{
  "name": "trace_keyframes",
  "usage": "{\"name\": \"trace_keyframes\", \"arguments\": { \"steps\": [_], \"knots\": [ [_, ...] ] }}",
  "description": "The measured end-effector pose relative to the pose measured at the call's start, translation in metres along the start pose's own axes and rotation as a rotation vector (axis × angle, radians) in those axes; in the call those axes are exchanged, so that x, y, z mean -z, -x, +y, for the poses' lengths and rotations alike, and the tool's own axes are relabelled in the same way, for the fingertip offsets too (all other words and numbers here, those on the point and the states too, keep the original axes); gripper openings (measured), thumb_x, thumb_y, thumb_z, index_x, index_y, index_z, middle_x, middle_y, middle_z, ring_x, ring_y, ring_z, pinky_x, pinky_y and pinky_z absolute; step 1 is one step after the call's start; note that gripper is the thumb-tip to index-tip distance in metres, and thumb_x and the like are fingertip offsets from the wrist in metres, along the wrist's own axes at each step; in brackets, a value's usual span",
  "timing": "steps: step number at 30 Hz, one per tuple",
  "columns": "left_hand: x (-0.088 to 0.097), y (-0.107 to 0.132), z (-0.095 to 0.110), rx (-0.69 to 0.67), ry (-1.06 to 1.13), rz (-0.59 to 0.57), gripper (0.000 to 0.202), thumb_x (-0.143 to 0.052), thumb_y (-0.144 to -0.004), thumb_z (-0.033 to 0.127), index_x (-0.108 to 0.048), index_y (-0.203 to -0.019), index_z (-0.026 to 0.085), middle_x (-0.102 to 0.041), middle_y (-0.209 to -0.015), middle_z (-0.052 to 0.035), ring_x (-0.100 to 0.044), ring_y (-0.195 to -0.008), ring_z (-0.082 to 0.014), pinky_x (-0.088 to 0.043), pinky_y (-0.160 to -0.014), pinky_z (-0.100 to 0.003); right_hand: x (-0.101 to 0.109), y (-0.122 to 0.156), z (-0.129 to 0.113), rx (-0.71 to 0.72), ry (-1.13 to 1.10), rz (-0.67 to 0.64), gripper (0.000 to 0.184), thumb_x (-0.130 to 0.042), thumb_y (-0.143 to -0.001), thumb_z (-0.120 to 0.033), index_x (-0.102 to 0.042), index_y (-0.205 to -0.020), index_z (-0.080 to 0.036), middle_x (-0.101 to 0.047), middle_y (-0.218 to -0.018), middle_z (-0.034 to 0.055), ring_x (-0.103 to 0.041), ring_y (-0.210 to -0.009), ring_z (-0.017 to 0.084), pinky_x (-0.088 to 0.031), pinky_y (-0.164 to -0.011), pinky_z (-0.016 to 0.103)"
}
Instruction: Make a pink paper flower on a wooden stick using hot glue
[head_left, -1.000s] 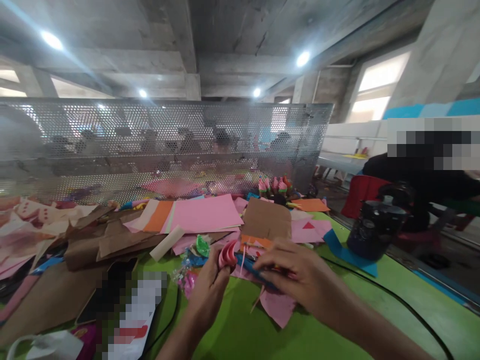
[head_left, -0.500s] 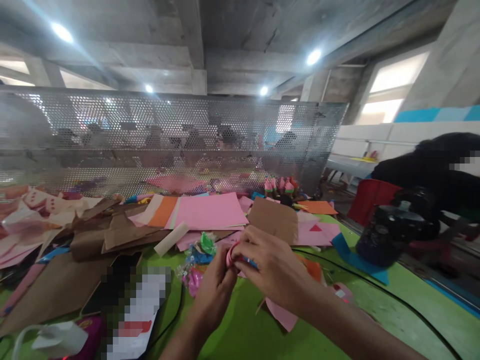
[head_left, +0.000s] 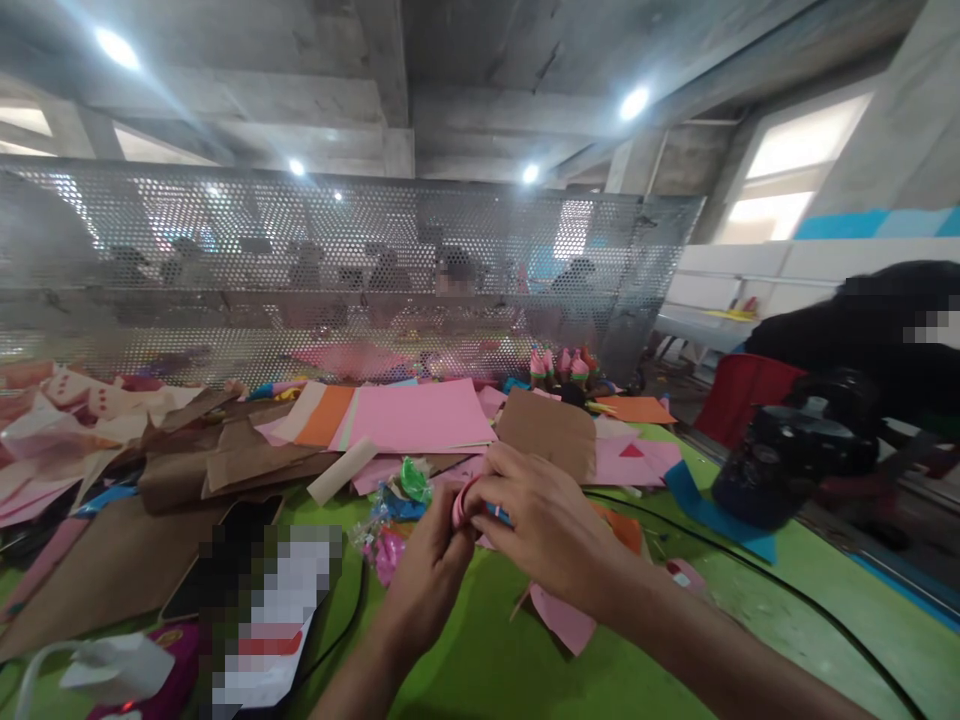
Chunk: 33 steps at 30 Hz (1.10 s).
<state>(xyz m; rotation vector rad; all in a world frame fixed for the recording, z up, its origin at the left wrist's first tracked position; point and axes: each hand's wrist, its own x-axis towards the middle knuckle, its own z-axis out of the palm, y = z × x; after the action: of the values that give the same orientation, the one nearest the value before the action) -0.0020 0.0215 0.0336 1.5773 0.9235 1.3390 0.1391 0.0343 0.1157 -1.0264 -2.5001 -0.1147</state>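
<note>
Both my hands meet over the green table (head_left: pixel 495 670) near its middle. My left hand (head_left: pixel 427 575) pinches a small rolled pink paper piece (head_left: pixel 461 500) from below. From the right, my right hand (head_left: pixel 544 525) closes its fingers on the same pink piece, and a blue object (head_left: pixel 501 515) shows under its fingers. A pink paper scrap (head_left: pixel 562 620) lies on the table beneath my right wrist.
Pink and orange sheets (head_left: pixel 412 415) and brown cardboard (head_left: pixel 547 430) are piled behind my hands, before a perforated metal screen (head_left: pixel 337 270). A dark jug (head_left: pixel 780 460) stands at right with a person beyond it. A black cable (head_left: pixel 750 575) crosses the table.
My right hand has moved left from the paper on the table to join my left hand on the pink roll. The view has shifted slightly.
</note>
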Motion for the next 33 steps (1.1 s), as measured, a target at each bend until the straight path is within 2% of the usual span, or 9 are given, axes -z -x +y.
{"name": "trace_keyframes", "arguments": {
  "steps": [9,15,20,23,28,33],
  "knots": [
    [0.003,-0.001,0.005,0.098,0.029,-0.028,0.018,-0.045,-0.09,0.031,-0.052,-0.103,0.022,-0.057,-0.099,-0.0019,-0.05,-0.093,-0.0192,-0.041,-0.086,-0.027,0.002,-0.002,0.008,0.051,-0.082,-0.032,0.011,-0.064,-0.086,-0.012,-0.071,-0.086,-0.02,-0.058,-0.09,0.0027,-0.056,-0.083,0.017,-0.042,-0.073,0.028],
    [0.004,-0.001,0.002,0.095,0.04,-0.025,0.016,-0.047,-0.092,0.034,-0.053,-0.1,0.021,-0.059,-0.097,-0.0016,-0.051,-0.089,-0.0185,-0.042,-0.083,-0.029,0.001,-0.002,0.014,0.078,-0.129,-0.043,0.012,-0.066,-0.085,-0.01,-0.072,-0.087,-0.021,-0.056,-0.089,0.0025,-0.055,-0.083,0.017,-0.042,-0.075,0.029],
    [0.004,0.0,0.002,0.116,0.008,-0.031,0.017,-0.048,-0.091,0.037,-0.052,-0.097,0.022,-0.054,-0.089,0.0011,-0.048,-0.085,-0.0175,-0.04,-0.078,-0.027,-0.003,0.0,0.015,0.087,-0.175,-0.007,0.013,-0.067,-0.085,-0.01,-0.073,-0.087,-0.022,-0.055,-0.089,0.0017,-0.054,-0.082,0.016,-0.042,-0.075,0.029],
    [0.004,0.0,0.004,0.111,0.02,-0.048,0.018,-0.047,-0.092,0.034,-0.053,-0.104,0.022,-0.058,-0.095,0.0,-0.051,-0.091,-0.0185,-0.04,-0.081,-0.027,-0.006,0.002,0.014,0.085,-0.164,0.019,0.013,-0.067,-0.085,-0.011,-0.073,-0.087,-0.023,-0.055,-0.089,0.0014,-0.054,-0.083,0.016,-0.042,-0.076,0.029],
    [0.005,0.001,0.005,0.082,0.086,-0.057,0.029,-0.047,-0.092,0.029,-0.051,-0.121,0.024,-0.06,-0.121,-0.0023,-0.051,-0.11,-0.0202,-0.039,-0.094,-0.029,-0.007,0.005,0.013,0.094,-0.167,0.056,0.014,-0.069,-0.085,-0.01,-0.073,-0.088,-0.023,-0.056,-0.09,0.0019,-0.055,-0.086,0.017,-0.041,-0.078,0.03],
    [0.005,0.0,0.005,0.076,0.088,-0.04,0.029,-0.049,-0.091,0.026,-0.054,-0.119,0.022,-0.061,-0.122,-0.0043,-0.05,-0.117,-0.0231,-0.041,-0.095,-0.031,-0.011,0.006,0.015,0.103,-0.251,0.103,0.017,-0.069,-0.084,-0.007,-0.072,-0.089,-0.024,-0.056,-0.092,0.0013,-0.056,-0.087,0.016,-0.041,-0.077,0.029]
  ]
}}
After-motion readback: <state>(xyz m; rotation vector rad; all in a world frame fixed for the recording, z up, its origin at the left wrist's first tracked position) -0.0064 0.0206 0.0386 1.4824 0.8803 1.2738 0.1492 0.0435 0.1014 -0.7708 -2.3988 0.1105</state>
